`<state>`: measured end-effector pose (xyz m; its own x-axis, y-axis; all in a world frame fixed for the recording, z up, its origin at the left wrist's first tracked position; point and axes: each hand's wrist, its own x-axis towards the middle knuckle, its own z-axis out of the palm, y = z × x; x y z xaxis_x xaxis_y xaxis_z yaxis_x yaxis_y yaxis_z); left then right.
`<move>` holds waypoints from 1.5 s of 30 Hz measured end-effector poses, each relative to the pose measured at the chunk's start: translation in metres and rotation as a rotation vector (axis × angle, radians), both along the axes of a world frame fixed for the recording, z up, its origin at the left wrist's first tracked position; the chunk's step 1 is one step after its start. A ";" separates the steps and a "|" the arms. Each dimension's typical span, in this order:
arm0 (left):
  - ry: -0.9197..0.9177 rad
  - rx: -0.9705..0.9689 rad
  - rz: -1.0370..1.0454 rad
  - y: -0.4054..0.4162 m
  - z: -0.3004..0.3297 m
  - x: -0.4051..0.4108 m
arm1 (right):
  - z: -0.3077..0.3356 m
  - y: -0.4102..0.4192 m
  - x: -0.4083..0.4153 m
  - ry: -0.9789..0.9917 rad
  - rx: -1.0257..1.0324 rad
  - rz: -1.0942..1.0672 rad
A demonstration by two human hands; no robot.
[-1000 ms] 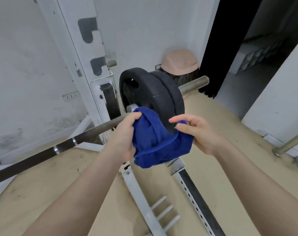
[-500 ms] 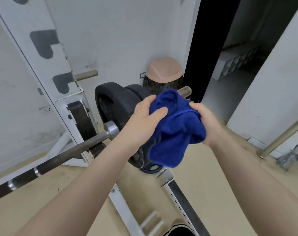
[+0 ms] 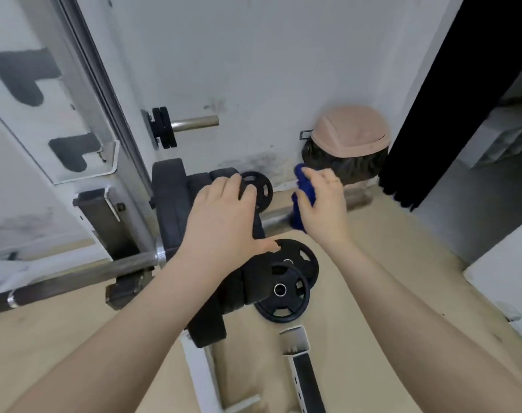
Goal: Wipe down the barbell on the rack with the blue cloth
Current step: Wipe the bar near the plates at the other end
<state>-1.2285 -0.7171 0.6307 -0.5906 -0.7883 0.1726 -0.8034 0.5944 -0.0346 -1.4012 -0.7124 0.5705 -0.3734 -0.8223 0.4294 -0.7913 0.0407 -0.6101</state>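
Now the barbell sleeve end is being wiped.
Blue cloth [image 3: 303, 195] is clenched by the right hand [image 3: 323, 208] around the sleeve [image 3: 276, 217] at three o'clock, apparently; plates [image 3: 176, 204] are steadied under the flat left hand [image 3: 221, 222].

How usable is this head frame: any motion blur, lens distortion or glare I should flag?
Head view: the right hand and the blue cloth it grips are smeared by motion, as is the barbell sleeve end beyond them; the left hand on the weight plates is sharper. Wide-angle bending curves the rack upright. Lighting is soft and even, with no harsh glare.
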 end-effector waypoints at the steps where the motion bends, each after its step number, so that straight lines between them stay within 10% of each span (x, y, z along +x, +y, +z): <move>1: -0.032 -0.009 0.035 0.000 0.000 -0.005 | -0.004 -0.008 0.004 0.053 0.102 0.174; 4: -0.057 0.031 0.094 0.000 -0.003 -0.015 | -0.026 -0.020 0.015 0.097 0.313 0.577; 13: -0.017 0.058 0.173 -0.002 -0.021 -0.027 | -0.068 -0.039 -0.002 0.636 0.197 0.277; 17: -0.028 0.055 0.174 -0.002 -0.020 -0.027 | -0.057 -0.056 -0.018 0.472 0.356 -0.007; 24: -0.001 0.051 0.155 -0.005 -0.021 -0.028 | -0.064 -0.048 0.010 0.517 0.192 0.405; 30: -0.063 0.074 0.149 -0.005 -0.022 -0.028 | -0.060 -0.056 -0.042 0.396 0.256 -0.002; 37: -0.060 0.082 0.171 -0.002 -0.020 -0.032 | -0.078 -0.045 -0.018 0.548 0.053 0.309; 45: -0.113 0.092 0.297 0.003 -0.014 -0.052 | -0.071 -0.045 -0.102 0.377 0.241 -0.152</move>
